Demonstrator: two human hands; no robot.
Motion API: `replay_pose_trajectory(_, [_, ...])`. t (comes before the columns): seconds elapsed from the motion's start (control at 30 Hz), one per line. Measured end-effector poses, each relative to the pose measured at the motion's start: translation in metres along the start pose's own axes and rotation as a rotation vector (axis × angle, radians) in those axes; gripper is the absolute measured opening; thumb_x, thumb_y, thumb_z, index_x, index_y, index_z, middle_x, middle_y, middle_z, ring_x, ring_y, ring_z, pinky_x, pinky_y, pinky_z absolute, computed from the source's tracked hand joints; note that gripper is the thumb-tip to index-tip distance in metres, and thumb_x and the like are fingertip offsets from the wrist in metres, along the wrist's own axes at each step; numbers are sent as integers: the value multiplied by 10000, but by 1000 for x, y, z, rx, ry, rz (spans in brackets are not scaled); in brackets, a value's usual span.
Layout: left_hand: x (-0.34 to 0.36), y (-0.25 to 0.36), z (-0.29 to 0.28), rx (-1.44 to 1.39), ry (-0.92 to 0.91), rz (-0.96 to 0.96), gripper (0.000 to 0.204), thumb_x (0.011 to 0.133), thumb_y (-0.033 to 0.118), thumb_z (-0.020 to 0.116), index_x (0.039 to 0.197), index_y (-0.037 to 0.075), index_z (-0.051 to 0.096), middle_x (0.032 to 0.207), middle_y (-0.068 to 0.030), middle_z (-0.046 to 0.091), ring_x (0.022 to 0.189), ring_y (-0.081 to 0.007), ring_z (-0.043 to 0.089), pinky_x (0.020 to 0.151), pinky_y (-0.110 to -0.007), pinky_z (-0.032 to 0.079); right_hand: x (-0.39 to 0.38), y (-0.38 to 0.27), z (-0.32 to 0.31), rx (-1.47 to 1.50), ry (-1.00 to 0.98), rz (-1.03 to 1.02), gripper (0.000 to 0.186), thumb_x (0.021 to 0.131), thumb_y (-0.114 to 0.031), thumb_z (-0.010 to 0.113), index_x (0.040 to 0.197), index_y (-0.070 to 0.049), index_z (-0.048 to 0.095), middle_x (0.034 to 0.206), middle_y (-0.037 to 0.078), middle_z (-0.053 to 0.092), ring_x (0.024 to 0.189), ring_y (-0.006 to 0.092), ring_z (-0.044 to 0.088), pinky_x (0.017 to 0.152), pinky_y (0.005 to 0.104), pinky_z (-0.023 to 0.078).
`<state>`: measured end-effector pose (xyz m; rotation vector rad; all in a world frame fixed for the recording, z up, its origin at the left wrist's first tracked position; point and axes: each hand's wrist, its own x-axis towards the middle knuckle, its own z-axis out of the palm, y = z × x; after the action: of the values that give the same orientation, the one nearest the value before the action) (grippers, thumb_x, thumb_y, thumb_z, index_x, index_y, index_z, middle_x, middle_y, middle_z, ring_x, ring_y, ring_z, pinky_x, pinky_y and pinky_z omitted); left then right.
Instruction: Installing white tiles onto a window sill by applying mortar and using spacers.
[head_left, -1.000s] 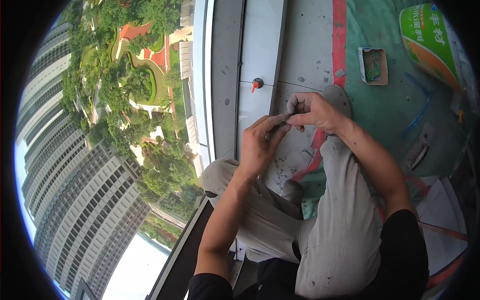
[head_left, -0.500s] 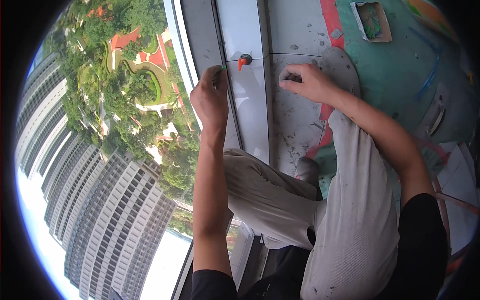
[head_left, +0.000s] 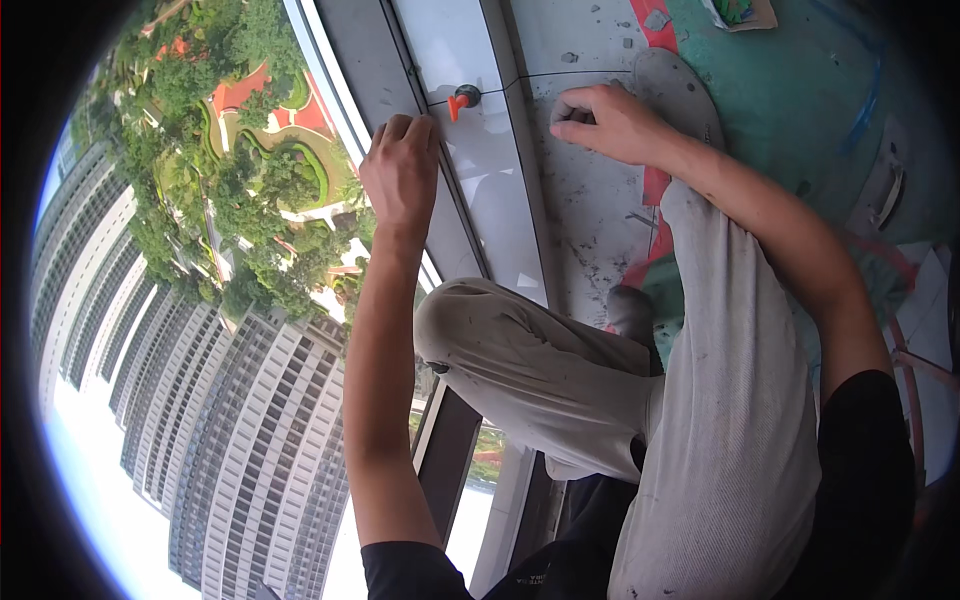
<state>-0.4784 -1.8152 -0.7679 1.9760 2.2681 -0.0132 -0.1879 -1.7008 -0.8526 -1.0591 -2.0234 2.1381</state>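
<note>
My left hand (head_left: 400, 172) is closed, its fingertips bent down at the narrow joint between the grey window sill (head_left: 360, 50) and the white tiles (head_left: 490, 190). What those fingers hold, if anything, is hidden behind the knuckles. Just right of them, a small orange-red T-shaped tile leveler (head_left: 462, 101) with a dark round base stands on the seam between two tiles. My right hand (head_left: 612, 122) hovers above the dusty tiled floor beside my shoe, fingers curled in toward the thumb. I cannot make out anything in its grasp.
A small open carton (head_left: 742, 14) with green plastic pieces sits at the top right on a green floor covering (head_left: 780, 130) edged by red tape (head_left: 655, 190). Grit lies on the tiles. At left, a window looks far down on trees and tall buildings. My bent knee (head_left: 460, 320) is near the sill.
My left hand has turned knuckles up and shifted slightly left and up; the green bit at its fingertips is now out of sight. The right hand rose slightly. The view has shifted, leaving the carton partly cut off.
</note>
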Motion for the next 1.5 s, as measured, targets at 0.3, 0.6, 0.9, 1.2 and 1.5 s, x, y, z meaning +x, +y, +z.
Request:
replay_pose_trajectory(0.3, [12,9,-7,12,-64,-19,50,988,149,782,1026,145,814,1057,-52,753,1026,-299,741,780,-463,615,10,17,4,-58,-28,-27,251,1070,-249,770,1097,0,754,883,65,769,739,145,720,667,341,581])
replay_pose_trajectory(0.6, [18,-10,-18,-191,-126,-27,119,984,129,809,1095,112,848,1074,-59,785,1025,-314,765,838,-451,619,59,6,-3,297,47,-1,324,1127,-322,750,1166,-1,756,955,57,774,848,141,754,767,327,629])
replay_pose_trajectory(0.9, [29,-9,-19,-148,-208,-39,81,989,152,793,1051,123,836,1043,-64,768,1008,-334,758,826,-462,612,84,6,7,332,26,-47,329,1131,-341,754,1166,-13,751,999,53,773,919,137,750,849,326,643])
replay_pose_trajectory(1.2, [40,-4,-23,-134,-306,-107,80,1011,155,751,1022,121,823,1014,-90,755,937,-380,755,771,-490,603,85,5,8,358,48,-70,310,1108,-320,786,1116,-11,755,975,62,804,857,148,780,781,327,651])
replay_pose_trajectory(1.5, [41,-2,-22,-108,-314,-100,88,998,148,795,1074,118,828,1036,-70,775,905,-346,769,791,-452,597,87,5,5,335,49,-81,288,1111,-298,783,1119,-11,754,963,63,800,855,153,782,813,334,651])
